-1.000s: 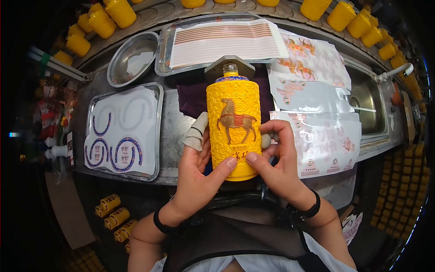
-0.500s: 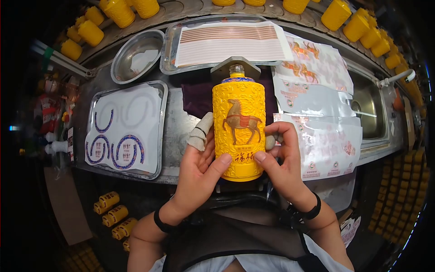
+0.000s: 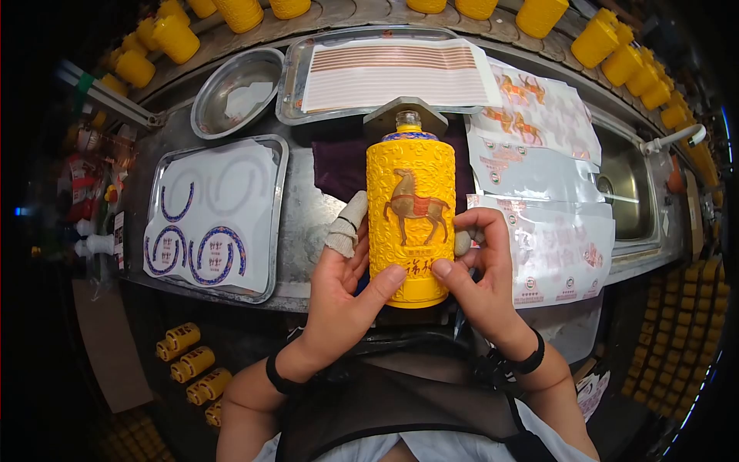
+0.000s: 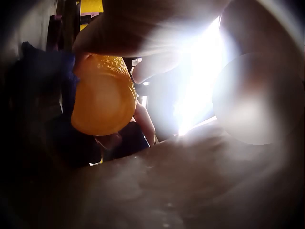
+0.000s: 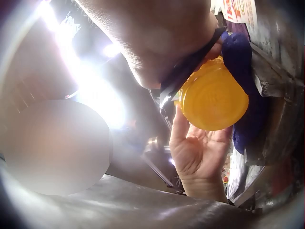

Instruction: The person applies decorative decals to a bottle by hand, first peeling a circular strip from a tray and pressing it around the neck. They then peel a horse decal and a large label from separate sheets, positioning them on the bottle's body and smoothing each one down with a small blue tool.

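A yellow embossed bottle (image 3: 412, 208) with a brown horse, a blue patterned collar and a clear glass neck lies between both hands in the head view, its neck pointing away from me. My left hand (image 3: 342, 289) grips its lower left side, thumb on the front near the dark lettering; a fabric cover (image 3: 348, 225) wraps one finger. From the right, my right hand (image 3: 486, 281) holds it with the thumb on the front and a curled, covered finger at its side. Both wrist views show the bottle's round base (image 4: 105, 107) between the hands.
On the left is a metal tray (image 3: 282, 165) with blue arc decals; behind it stands a metal bowl (image 3: 202, 96). A tray of striped sheets (image 3: 392, 73) lies beyond the bottle. Printed decal sheets (image 3: 539, 169) and a sink (image 3: 627, 200) are at right. Yellow bottles (image 3: 177, 38) line the back.
The bottle and surroundings sit slightly further right in the head view. My left thumb has shifted a little on the bottle's front; both hands keep their hold.
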### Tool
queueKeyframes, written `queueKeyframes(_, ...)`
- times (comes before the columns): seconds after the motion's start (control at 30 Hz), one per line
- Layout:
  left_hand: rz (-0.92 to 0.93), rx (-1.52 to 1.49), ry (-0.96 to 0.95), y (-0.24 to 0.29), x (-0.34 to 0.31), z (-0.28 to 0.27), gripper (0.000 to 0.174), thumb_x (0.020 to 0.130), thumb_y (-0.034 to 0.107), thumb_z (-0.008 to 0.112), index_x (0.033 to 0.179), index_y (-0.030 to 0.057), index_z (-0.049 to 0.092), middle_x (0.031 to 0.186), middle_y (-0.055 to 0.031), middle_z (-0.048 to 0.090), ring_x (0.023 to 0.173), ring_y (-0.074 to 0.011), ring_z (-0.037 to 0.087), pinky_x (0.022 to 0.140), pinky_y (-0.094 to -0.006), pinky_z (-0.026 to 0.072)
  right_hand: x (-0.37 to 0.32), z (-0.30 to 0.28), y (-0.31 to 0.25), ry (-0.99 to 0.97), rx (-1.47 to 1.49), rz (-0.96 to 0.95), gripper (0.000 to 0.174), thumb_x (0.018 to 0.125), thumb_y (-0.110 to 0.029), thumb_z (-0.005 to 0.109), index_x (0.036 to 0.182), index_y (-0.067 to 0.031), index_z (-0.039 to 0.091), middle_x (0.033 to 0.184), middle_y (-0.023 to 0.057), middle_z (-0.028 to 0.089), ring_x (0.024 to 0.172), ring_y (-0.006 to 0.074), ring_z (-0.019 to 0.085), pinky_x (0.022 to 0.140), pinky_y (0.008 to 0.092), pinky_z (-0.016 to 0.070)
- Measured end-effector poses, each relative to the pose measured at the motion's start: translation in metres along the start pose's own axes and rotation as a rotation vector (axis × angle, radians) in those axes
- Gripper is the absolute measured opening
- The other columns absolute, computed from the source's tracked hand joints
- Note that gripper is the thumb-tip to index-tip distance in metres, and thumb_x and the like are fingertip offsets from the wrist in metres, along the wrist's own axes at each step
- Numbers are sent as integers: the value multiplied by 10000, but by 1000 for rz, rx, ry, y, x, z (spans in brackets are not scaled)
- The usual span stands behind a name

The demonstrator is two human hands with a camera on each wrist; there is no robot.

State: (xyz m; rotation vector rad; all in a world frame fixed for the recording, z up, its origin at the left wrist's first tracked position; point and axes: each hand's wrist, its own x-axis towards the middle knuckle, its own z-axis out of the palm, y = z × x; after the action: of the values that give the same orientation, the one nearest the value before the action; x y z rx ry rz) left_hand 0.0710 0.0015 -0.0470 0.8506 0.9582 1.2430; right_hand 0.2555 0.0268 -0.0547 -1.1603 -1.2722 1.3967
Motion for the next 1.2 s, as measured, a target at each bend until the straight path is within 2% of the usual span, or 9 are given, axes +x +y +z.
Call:
queueKeyframes(0.13, 12, 44, 0, -3, 0, 0, 839, 887, 36, 694, 1530, -52, 162, 1537, -212, 318, 1423, -271, 352, 1166, -385, 288, 1, 0, 1, 6, -29, -12, 502, 808, -63, 734, 1219, -4, 451, 1145, 65, 489, 688, 38, 531, 585, 177, 442)
queueKeyframes(0.5, -4, 66, -1, 0, 1, 0, 853, 883, 37, 697, 1534, -50, 152, 1540, -207, 317, 1419, -272, 358, 1164, -382, 291, 1, 1, -2, 7, -32, 3, 502, 808, -55, 737, 1218, -10, 452, 1146, 63, 493, 688, 34, 532, 588, 175, 442)
queueKeyframes(0.8, 7, 66, 19, 0, 2, 4, 838, 882, 6, 680, 1532, -54, 154, 1527, -211, 327, 1412, -269, 367, 1160, -385, 307, 0, 2, -3, 12, -53, -5, 534, 789, -83, 761, 1222, -16, 456, 1148, 71, 496, 843, 71, 551, 614, 187, 459)
queueKeyframes(1.0, 9, 66, 17, 1, 2, 4, 820, 886, -13, 662, 1530, -57, 157, 1520, -211, 336, 1405, -272, 377, 1155, -383, 321, 0, 2, -6, 2, -66, 22, 538, 784, -84, 766, 1221, -14, 459, 1146, 73, 497, 873, 87, 555, 614, 188, 463)
queueKeyframes(1.2, 9, 56, 27, 1, 2, 6, 811, 888, -16, 657, 1529, -56, 162, 1521, -210, 337, 1404, -273, 377, 1154, -383, 322, 1, 2, -2, 11, -100, -33, 533, 787, -90, 765, 1219, -19, 460, 1141, 74, 498, 869, 85, 549, 620, 190, 462)
